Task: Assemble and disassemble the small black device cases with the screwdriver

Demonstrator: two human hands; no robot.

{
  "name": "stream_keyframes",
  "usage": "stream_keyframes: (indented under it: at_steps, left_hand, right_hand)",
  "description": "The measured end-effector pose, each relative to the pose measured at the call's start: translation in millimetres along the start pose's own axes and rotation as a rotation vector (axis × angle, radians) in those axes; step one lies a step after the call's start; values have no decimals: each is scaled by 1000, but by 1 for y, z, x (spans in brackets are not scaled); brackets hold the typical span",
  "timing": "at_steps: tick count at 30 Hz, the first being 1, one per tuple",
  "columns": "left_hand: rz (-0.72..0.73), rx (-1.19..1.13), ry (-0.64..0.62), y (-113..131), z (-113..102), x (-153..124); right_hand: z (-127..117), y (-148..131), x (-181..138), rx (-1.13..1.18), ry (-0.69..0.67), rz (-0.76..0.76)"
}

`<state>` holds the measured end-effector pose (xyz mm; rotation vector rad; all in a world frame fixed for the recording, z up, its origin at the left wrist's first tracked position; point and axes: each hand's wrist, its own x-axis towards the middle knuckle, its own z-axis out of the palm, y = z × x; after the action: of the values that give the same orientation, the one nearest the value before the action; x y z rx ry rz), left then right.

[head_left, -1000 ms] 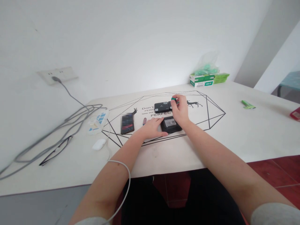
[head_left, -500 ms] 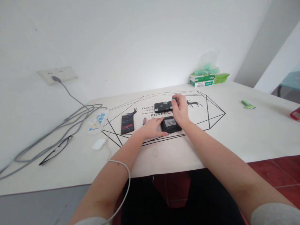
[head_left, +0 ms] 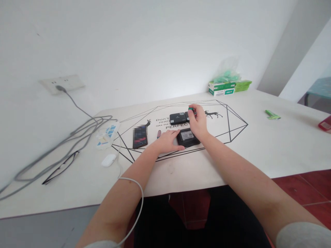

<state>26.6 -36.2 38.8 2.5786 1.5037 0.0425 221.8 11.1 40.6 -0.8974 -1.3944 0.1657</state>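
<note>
My left hand (head_left: 169,140) lies on the white table, fingers stretched out, against the left side of a flat black case-like piece (head_left: 188,135) that shows a pale printed label. My right hand (head_left: 198,120) is closed, its thumb and fingers pinching a small green object (head_left: 190,109) whose kind I cannot make out. Just below that pinch is a black box-shaped device (head_left: 178,118) with small stickers; a second dark part (head_left: 187,115) sits at its right, mostly covered by my right hand.
A phone (head_left: 140,136) and a small pinkish piece (head_left: 159,133) lie left of my hands. Farther left are a white earbud case (head_left: 109,160), a power strip (head_left: 110,132), glasses (head_left: 60,167) and grey cable (head_left: 85,134). Green-and-white boxes (head_left: 223,86) stand by the wall; a green wrapper (head_left: 272,114) lies right.
Both hands keep almost the same place and grip. The whole view has shifted very slightly.
</note>
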Motion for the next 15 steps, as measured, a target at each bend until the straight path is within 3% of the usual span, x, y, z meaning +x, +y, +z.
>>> stream_keyframes:
  at_steps: [9,15]
  left_hand:
    - [-6,-20,-10,1,-1,0]
    - [4,-5,-1,-2,1,1]
  right_hand:
    - [1,5,-1,-71,5,18]
    - [5,9,-4,-69,-67,13]
